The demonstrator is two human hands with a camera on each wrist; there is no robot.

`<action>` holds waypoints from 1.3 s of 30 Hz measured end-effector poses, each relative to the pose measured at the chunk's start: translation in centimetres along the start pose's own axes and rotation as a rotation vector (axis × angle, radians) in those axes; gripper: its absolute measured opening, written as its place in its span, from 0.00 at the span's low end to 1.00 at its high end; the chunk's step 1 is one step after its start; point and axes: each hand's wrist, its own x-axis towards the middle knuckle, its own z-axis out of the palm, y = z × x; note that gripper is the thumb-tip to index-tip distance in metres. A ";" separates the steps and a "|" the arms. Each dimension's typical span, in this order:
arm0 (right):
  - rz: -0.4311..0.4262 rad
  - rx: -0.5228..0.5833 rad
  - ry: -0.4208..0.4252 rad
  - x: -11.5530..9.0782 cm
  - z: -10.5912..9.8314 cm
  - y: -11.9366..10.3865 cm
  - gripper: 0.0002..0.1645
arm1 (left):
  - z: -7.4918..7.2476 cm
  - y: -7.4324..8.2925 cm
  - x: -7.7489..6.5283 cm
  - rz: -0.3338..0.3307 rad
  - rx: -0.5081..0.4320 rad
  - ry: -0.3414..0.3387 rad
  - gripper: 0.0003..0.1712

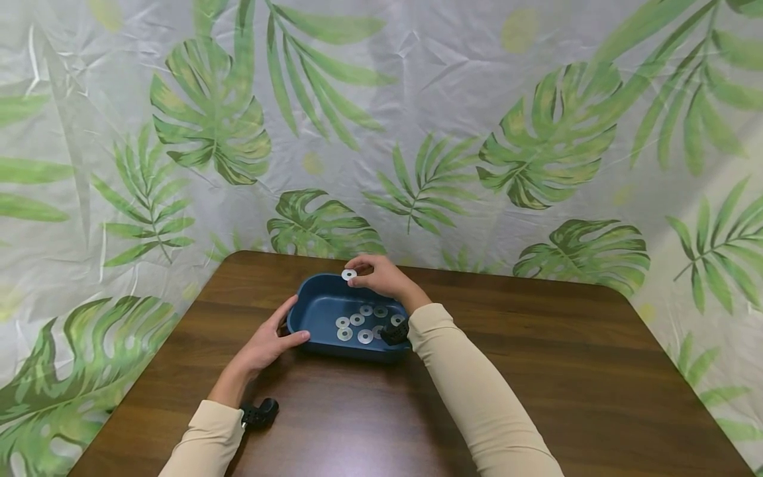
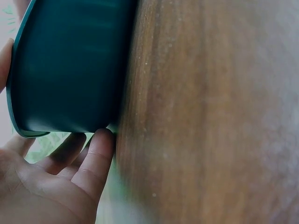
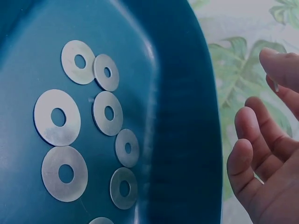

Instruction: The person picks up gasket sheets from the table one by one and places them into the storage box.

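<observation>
My right hand (image 1: 381, 276) pinches a flat metal washer (image 1: 349, 274) between thumb and fingers, above the far rim of a blue basin (image 1: 318, 349). In the right wrist view the pinched washer shows only as a thin edge, and the other fingers of the right hand (image 3: 268, 154) are loosely bent. My left hand (image 1: 266, 344) holds the basin's left end, thumb over the near rim. Seen from the left wrist, the fingers of the left hand (image 2: 60, 182) touch the outer wall of the basin (image 2: 70, 70). Several washers (image 3: 57, 117) lie flat on the basin floor; my right wrist hides some.
The basin stands on a brown wooden table (image 1: 536, 371), near its far edge. Behind it hangs a pale cloth (image 1: 441, 99) printed with green leaves. A black wrist camera (image 1: 260, 414) is on the left wrist, and another black camera (image 1: 395, 332) on the right.
</observation>
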 end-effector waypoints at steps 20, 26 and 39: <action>0.057 0.003 0.012 0.2 0.1 0.3 0.37 | 0.0 0.1 -0.1 -0.001 0.000 -0.013 0.49; 0.056 -0.044 0.037 0.1 -0.4 0.7 0.34 | -0.2 0.1 -0.1 -0.002 0.005 -0.007 0.50; -0.063 -0.134 -0.006 -6.1 -3.0 0.7 0.31 | -0.1 0.0 -0.1 -0.004 0.006 -0.007 0.50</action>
